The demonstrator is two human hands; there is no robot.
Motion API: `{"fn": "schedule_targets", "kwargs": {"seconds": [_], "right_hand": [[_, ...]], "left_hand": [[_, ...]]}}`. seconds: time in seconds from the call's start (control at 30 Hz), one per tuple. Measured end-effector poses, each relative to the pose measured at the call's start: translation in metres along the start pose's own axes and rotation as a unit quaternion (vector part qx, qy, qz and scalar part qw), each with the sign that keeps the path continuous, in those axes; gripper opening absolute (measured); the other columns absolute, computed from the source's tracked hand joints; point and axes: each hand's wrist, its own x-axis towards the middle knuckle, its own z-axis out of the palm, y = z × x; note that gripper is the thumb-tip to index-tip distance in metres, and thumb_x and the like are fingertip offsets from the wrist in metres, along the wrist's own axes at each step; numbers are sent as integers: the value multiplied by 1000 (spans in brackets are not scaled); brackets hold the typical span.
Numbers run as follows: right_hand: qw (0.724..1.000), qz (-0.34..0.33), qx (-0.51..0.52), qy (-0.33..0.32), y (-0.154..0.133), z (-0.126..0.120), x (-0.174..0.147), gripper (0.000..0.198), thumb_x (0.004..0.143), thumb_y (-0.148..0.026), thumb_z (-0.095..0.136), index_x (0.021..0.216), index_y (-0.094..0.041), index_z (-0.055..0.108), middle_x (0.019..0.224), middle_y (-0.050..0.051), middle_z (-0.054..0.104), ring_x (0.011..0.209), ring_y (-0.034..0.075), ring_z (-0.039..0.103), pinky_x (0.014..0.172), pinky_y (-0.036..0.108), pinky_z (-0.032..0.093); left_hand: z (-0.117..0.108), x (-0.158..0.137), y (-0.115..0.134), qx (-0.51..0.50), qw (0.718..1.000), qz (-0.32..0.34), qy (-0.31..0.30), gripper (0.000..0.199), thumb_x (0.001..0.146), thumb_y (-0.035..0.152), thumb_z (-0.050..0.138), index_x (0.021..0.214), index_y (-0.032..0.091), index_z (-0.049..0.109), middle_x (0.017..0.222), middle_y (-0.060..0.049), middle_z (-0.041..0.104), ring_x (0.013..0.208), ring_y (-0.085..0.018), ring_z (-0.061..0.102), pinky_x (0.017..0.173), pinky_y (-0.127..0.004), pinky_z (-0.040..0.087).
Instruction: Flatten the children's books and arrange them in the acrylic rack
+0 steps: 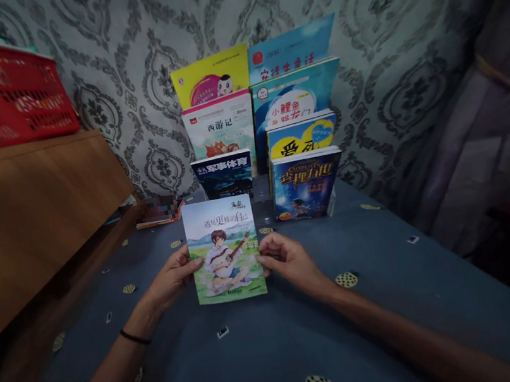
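A paperback book [225, 253] with a guitar player on its green and white cover is held upright, its front facing me. My left hand [178, 269] grips its left edge, thumb on the cover. On the opposite edge, my right hand [289, 259] pinches the book between thumb and fingers. Just behind it stands a dark blue book [225, 176] in the left column of a tiered display. White [220, 122] and yellow [213, 76] books rise behind that one. The right column has a dark blue novel [305, 187] in front, then yellow-blue, teal and light blue books.
A blue cloth with pineapple prints covers the table [375, 326]. At the back left lies a small stack of books [160, 211], partly blurred. A red basket [4, 88] sits on a wooden cabinet [33, 217] at left. Curtains [472, 139] hang at right.
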Motion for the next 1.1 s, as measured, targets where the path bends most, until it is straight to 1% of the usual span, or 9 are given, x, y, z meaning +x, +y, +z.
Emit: {"fn": "schedule_targets", "kwargs": {"seconds": [0.2, 0.33, 0.5, 0.6, 0.7, 0.77, 0.9, 1.0, 1.1], "right_hand": [[993, -85, -75, 38, -13, 3, 15, 24, 82, -33, 70, 102, -25, 59, 96, 4, 71, 95, 22, 70, 83, 39, 60], [966, -172, -192, -24, 1, 7, 9, 12, 92, -27, 59, 96, -25, 71, 102, 6, 72, 102, 23, 68, 91, 42, 57], [922, -214, -300, -121, 30, 9, -8, 26, 93, -12, 49, 98, -23, 73, 103, 11, 72, 102, 24, 67, 86, 43, 58], [886, -204, -365, -198, 31, 5, -13, 36, 90, -3, 44, 105, -20, 73, 110, 13, 72, 109, 26, 65, 89, 47, 57], [862, -171, -412, -240, 22, 4, -12, 43, 87, 0, 42, 113, -20, 70, 115, 12, 73, 113, 26, 65, 105, 57, 48], [865, -143, -414, -244, 16, 13, -8, 45, 91, -3, 41, 124, -21, 66, 123, 11, 71, 120, 25, 63, 112, 59, 41], [887, -95, -360, -273, 13, 52, 9, 45, 104, -29, 38, 148, -22, 46, 146, 12, 58, 137, 25, 52, 113, 51, 45], [891, -72, -338, -295, 18, 83, 29, 51, 106, -42, 34, 151, -18, 42, 153, 14, 51, 143, 26, 46, 117, 50, 40], [890, -44, -342, -299, 24, 97, 44, 59, 105, -51, 33, 150, -15, 44, 152, 16, 51, 143, 28, 45, 118, 50, 37]], "left_hand": [[-15, 7, 5, 117, 989, 85, -3, 33, 68, 34, 88, 95, 17, 79, 109, -11, 78, 119, -32, 65, 109, -45, 45], [-25, -2, -7, 238, 964, 111, -52, 23, 74, 38, 84, 90, 22, 81, 121, -12, 75, 141, -32, 49, 117, -48, 36], [-37, -17, -44, 323, 937, 92, -95, 15, 88, 33, 70, 97, 26, 80, 127, -10, 73, 143, -29, 47, 121, -55, 28], [-45, -21, -58, 382, 912, 106, -109, 22, 91, 18, 62, 102, 28, 78, 131, -6, 71, 146, -27, 43, 125, -58, 13], [-51, -21, -63, 397, 902, 110, -125, 31, 91, 9, 58, 107, 28, 77, 135, -4, 69, 148, -25, 41, 126, -56, 12], [-53, -21, -65, 392, 903, 121, -129, 34, 90, 6, 57, 109, 28, 76, 135, -4, 68, 147, -24, 41, 125, -55, 16], [-49, -21, -67, 380, 900, 171, -126, 34, 89, 5, 57, 107, 27, 78, 128, -5, 72, 139, -24, 50, 121, -48, 27], [-45, -20, -69, 380, 895, 197, -124, 34, 88, 5, 56, 102, 25, 80, 118, -6, 75, 132, -23, 55, 117, -42, 35], [-45, -20, -71, 387, 895, 196, -103, 33, 88, 6, 56, 102, 25, 80, 116, -6, 75, 124, -23, 60, 113, -40, 39]]}}
